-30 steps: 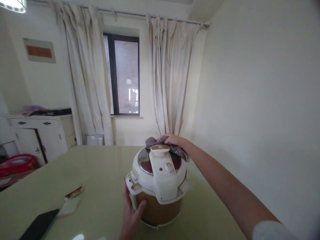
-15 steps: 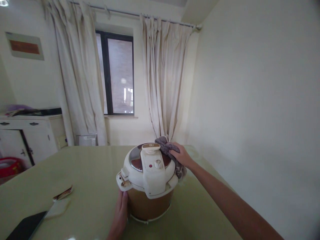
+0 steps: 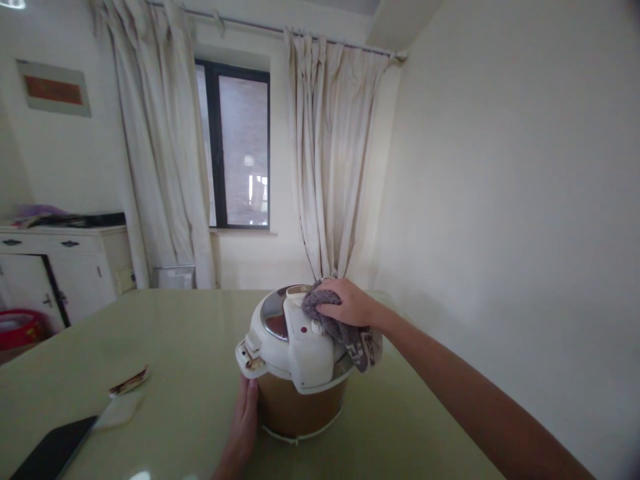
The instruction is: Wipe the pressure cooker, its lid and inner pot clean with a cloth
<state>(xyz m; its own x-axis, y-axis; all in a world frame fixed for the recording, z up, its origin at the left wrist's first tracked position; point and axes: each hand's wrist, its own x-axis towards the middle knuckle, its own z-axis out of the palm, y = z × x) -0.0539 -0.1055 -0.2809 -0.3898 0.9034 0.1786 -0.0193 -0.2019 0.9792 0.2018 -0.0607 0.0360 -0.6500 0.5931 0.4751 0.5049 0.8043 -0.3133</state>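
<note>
A white and brown electric pressure cooker (image 3: pixel 300 403) stands upright on the green table (image 3: pixel 190 340). My right hand (image 3: pixel 350 303) is closed on a grey patterned cloth (image 3: pixel 363 347) and presses it on the right part of the lid, beside the lid handle (image 3: pixel 297 291). The cloth covers part of the shiny top and hangs over the right rim. Below the left side handle, my left hand (image 3: pixel 243 413) grips the cooker's side; some of its fingers are hidden behind the body.
At the left of the table lie a dark phone-like slab (image 3: pixel 55 447) and a small opened packet (image 3: pixel 129 382). Beyond the table are a white cabinet (image 3: pixel 83 273), a red basin (image 3: pixel 23 330) and curtains (image 3: pixel 325 153). A wall (image 3: pixel 510 167) rises on the right.
My right hand has brought the cloth from the lid's back edge round to the right rim, then inward over the lid near the knob. My left hand has shifted slightly lower on the cooker's side.
</note>
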